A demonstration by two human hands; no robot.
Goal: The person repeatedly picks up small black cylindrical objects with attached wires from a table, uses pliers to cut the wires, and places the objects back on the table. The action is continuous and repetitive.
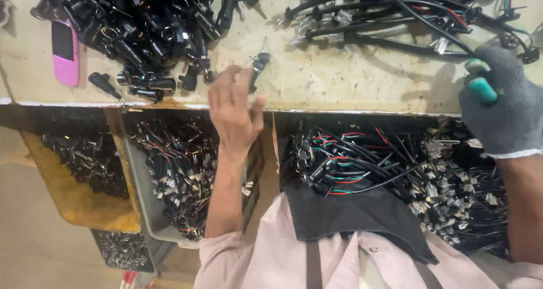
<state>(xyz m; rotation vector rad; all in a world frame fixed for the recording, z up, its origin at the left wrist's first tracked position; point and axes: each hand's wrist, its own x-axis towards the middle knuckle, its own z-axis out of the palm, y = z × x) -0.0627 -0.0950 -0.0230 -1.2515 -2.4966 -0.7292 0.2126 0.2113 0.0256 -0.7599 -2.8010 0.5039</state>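
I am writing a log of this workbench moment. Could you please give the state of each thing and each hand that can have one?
Left hand: bare, fingers loosely on a black keyed part lying on the bench.
Right hand: in a grey glove, closed around a green-handled tool.
Pink phone: lying flat, screen dark.
Grey bin: filled with black wired parts.
Black parts pile: heaped, loose.
Cable bundle: spread out, tangled.

Bare bench strip lies open between switch pile and wire bundle.
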